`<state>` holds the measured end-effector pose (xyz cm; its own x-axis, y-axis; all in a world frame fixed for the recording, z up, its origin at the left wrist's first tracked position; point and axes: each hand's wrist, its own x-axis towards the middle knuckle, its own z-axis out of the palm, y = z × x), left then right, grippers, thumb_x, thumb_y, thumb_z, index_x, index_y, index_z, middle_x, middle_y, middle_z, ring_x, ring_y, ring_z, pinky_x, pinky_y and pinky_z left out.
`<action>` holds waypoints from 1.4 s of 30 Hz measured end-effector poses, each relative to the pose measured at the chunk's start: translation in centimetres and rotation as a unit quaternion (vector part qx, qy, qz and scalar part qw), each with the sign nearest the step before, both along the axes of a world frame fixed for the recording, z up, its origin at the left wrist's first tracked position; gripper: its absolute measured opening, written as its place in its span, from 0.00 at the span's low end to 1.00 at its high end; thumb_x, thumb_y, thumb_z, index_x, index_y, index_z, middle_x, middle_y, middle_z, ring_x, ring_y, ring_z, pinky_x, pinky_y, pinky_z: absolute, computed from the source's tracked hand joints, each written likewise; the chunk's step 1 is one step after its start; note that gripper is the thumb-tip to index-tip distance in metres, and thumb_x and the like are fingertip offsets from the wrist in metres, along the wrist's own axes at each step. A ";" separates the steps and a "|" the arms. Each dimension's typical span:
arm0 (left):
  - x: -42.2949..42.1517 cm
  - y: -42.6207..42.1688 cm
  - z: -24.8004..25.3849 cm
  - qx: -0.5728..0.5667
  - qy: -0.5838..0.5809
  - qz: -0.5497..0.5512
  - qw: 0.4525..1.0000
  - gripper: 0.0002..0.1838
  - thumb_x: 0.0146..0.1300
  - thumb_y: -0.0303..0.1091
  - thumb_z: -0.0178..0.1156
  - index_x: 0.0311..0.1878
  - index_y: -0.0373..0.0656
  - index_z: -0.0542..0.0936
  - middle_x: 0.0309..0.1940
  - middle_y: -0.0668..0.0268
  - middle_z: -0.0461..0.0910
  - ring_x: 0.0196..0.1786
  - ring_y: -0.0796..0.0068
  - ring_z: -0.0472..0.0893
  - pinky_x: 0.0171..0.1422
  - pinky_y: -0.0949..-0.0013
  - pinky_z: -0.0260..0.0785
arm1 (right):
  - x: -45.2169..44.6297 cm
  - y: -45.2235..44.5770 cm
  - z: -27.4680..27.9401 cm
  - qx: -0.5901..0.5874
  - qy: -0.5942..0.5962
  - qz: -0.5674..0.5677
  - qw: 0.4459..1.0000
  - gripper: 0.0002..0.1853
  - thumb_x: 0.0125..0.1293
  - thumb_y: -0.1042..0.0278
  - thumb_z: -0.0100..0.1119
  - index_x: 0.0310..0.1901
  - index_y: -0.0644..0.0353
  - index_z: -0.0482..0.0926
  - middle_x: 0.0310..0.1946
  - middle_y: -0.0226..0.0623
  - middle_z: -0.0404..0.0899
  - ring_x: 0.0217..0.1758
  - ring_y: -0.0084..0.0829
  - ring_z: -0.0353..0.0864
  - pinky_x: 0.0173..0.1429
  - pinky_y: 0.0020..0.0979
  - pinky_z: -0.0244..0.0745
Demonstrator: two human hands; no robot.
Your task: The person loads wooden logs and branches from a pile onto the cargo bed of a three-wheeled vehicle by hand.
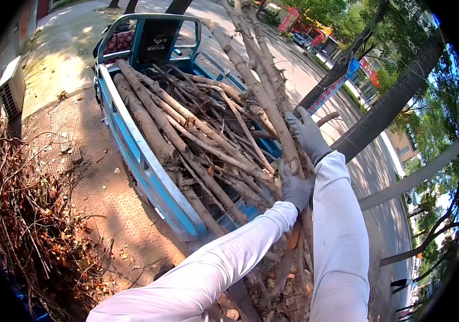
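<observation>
A bundle of long, thick branches [264, 88] slants up in front of me, its upper end rising past the top of the view. My left hand [295, 188], in a grey glove, grips the bundle near its lower part. Higher up, my right hand [309, 134], gloved the same way, presses around the bundle's right side with its fingers curled on the bark. Behind the bundle stands a blue cargo tricycle [157, 185], its bed loaded with cut branches [202, 134] lying lengthwise. Some fingertips are hidden behind the wood.
A heap of thin twigs and dry leaves [36, 231] lies on the paving at left, below an air-conditioner unit [12, 88]. More branches [285, 268] lie beneath my arms. Tree trunks [385, 102] and a road run along the right.
</observation>
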<state>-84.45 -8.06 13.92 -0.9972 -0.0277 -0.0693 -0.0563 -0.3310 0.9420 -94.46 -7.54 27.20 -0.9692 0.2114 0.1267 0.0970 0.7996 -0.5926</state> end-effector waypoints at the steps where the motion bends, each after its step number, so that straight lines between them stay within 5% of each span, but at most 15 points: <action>1: -3.2 -1.6 1.3 -0.081 -0.001 -0.102 0.991 0.41 0.61 0.45 0.72 0.72 0.34 0.67 0.71 0.41 0.67 0.74 0.42 0.69 0.76 0.55 0.65 | -2.3 2.5 -2.0 0.183 0.109 0.072 0.974 0.33 0.76 0.45 0.61 0.68 0.66 0.72 0.60 0.58 0.78 0.63 0.50 0.80 0.68 0.42 0.73; 6: -10.9 -2.4 -10.4 -0.262 0.284 -0.380 0.840 0.30 0.69 0.49 0.64 0.67 0.39 0.76 0.65 0.46 0.78 0.68 0.47 0.78 0.70 0.53 0.71 | 6.9 -3.6 -1.1 0.243 0.144 0.177 0.943 0.34 0.72 0.50 0.64 0.73 0.59 0.69 0.75 0.53 0.65 0.78 0.56 0.64 0.80 0.47 0.62; 10: -2.4 -17.8 -9.3 -0.221 0.256 -0.358 0.870 0.34 0.69 0.46 0.67 0.74 0.40 0.73 0.70 0.50 0.76 0.70 0.54 0.78 0.77 0.58 0.68 | 18.8 -1.6 -5.2 0.231 0.033 0.192 0.953 0.35 0.71 0.55 0.67 0.75 0.58 0.67 0.77 0.53 0.63 0.79 0.54 0.64 0.81 0.48 0.61; 14: 2.1 -24.6 -15.3 -0.254 0.275 -0.357 0.856 0.31 0.71 0.46 0.67 0.70 0.36 0.76 0.65 0.52 0.80 0.63 0.65 0.83 0.67 0.64 0.75 | 34.0 1.5 -14.9 0.051 -0.072 0.013 0.996 0.32 0.70 0.54 0.68 0.71 0.61 0.73 0.70 0.55 0.72 0.76 0.54 0.70 0.77 0.46 0.66; 15: 3.2 -25.4 -16.2 -0.238 0.168 -0.382 0.877 0.29 0.71 0.44 0.67 0.68 0.36 0.77 0.62 0.54 0.82 0.60 0.67 0.83 0.65 0.65 0.75 | 38.0 0.3 -16.6 0.010 -0.113 -0.057 0.992 0.32 0.71 0.54 0.67 0.70 0.61 0.74 0.68 0.54 0.75 0.74 0.53 0.72 0.76 0.46 0.68; 16: 4.0 -25.6 -16.8 -0.225 0.060 -0.404 0.885 0.28 0.71 0.43 0.67 0.67 0.35 0.78 0.59 0.56 0.84 0.58 0.70 0.84 0.63 0.66 0.76 | 41.7 -1.2 -18.3 -0.033 -0.151 -0.131 0.979 0.31 0.71 0.54 0.67 0.70 0.62 0.75 0.66 0.53 0.78 0.73 0.52 0.74 0.75 0.45 0.70; 20: 8.4 -24.0 -18.4 -0.220 0.072 -0.479 0.847 0.25 0.71 0.41 0.67 0.65 0.35 0.80 0.57 0.57 0.86 0.57 0.71 0.84 0.64 0.66 0.76 | 59.0 -7.5 -29.6 -0.079 -0.243 -0.335 0.907 0.31 0.67 0.50 0.69 0.66 0.62 0.79 0.61 0.49 0.83 0.63 0.48 0.83 0.66 0.43 0.76; 21: 9.5 -23.2 -19.3 -0.206 0.072 -0.527 0.821 0.24 0.72 0.41 0.66 0.65 0.35 0.80 0.57 0.57 0.86 0.57 0.71 0.84 0.64 0.66 0.75 | 63.2 -9.4 -32.0 -0.226 -0.261 -0.386 0.856 0.31 0.67 0.51 0.69 0.64 0.63 0.80 0.60 0.48 0.83 0.61 0.45 0.84 0.64 0.43 0.77; 25: 13.1 -20.1 -21.1 -0.202 0.137 -0.688 0.683 0.24 0.72 0.41 0.66 0.64 0.35 0.80 0.55 0.55 0.86 0.57 0.68 0.85 0.63 0.65 0.75 | 82.7 -22.4 -41.0 -0.337 -0.371 -0.590 0.634 0.27 0.67 0.53 0.71 0.59 0.65 0.83 0.45 0.43 0.86 0.41 0.37 0.85 0.47 0.40 0.81; 28: 15.5 -18.2 -20.1 -0.196 0.141 -0.771 0.590 0.25 0.71 0.43 0.67 0.64 0.35 0.80 0.54 0.54 0.86 0.56 0.67 0.85 0.63 0.64 0.75 | 94.2 -36.6 -45.2 -0.494 -0.028 -0.793 0.355 0.26 0.66 0.53 0.75 0.50 0.73 0.85 0.34 0.42 0.85 0.33 0.33 0.83 0.41 0.38 0.80; 29: 16.6 -17.5 -20.0 -0.211 0.148 -0.780 0.570 0.25 0.71 0.43 0.67 0.63 0.35 0.80 0.54 0.53 0.86 0.55 0.67 0.85 0.63 0.64 0.75 | 85.8 -35.1 -33.9 -0.436 -0.186 -0.813 0.338 0.34 0.78 0.49 0.55 0.72 0.70 0.70 0.63 0.53 0.79 0.62 0.51 0.82 0.63 0.53 0.76; 32: 19.4 -16.0 -19.4 -0.249 0.261 -0.790 0.495 0.25 0.70 0.41 0.69 0.63 0.34 0.80 0.53 0.54 0.86 0.51 0.68 0.84 0.60 0.64 0.76 | 91.3 -45.3 -42.5 -0.447 0.054 -0.877 0.169 0.22 0.74 0.58 0.62 0.62 0.65 0.82 0.58 0.48 0.83 0.52 0.46 0.86 0.59 0.49 0.83; 34: 21.4 -15.5 -20.0 -0.269 0.273 -0.805 0.454 0.26 0.68 0.41 0.69 0.64 0.38 0.80 0.55 0.55 0.85 0.55 0.66 0.83 0.62 0.63 0.75 | 92.3 -52.1 -49.8 -0.433 0.194 -0.852 0.220 0.21 0.73 0.57 0.64 0.60 0.63 0.84 0.53 0.45 0.85 0.48 0.43 0.86 0.55 0.49 0.83; 40: 27.3 -14.6 -23.8 -0.218 0.545 -0.764 0.268 0.29 0.66 0.44 0.71 0.65 0.38 0.79 0.57 0.54 0.84 0.58 0.65 0.83 0.63 0.61 0.75 | 86.3 -55.1 -52.7 -0.418 -0.004 -0.850 0.320 0.39 0.64 0.46 0.75 0.65 0.72 0.78 0.57 0.58 0.85 0.55 0.42 0.86 0.61 0.38 0.78; 42: 30.2 -15.1 -24.3 -0.335 0.309 -0.840 0.294 0.28 0.68 0.43 0.70 0.65 0.35 0.79 0.58 0.55 0.84 0.58 0.64 0.83 0.63 0.63 0.75 | 88.1 -55.8 -52.4 -0.502 0.017 -0.816 0.285 0.41 0.62 0.39 0.74 0.66 0.66 0.79 0.60 0.58 0.84 0.62 0.47 0.84 0.64 0.39 0.77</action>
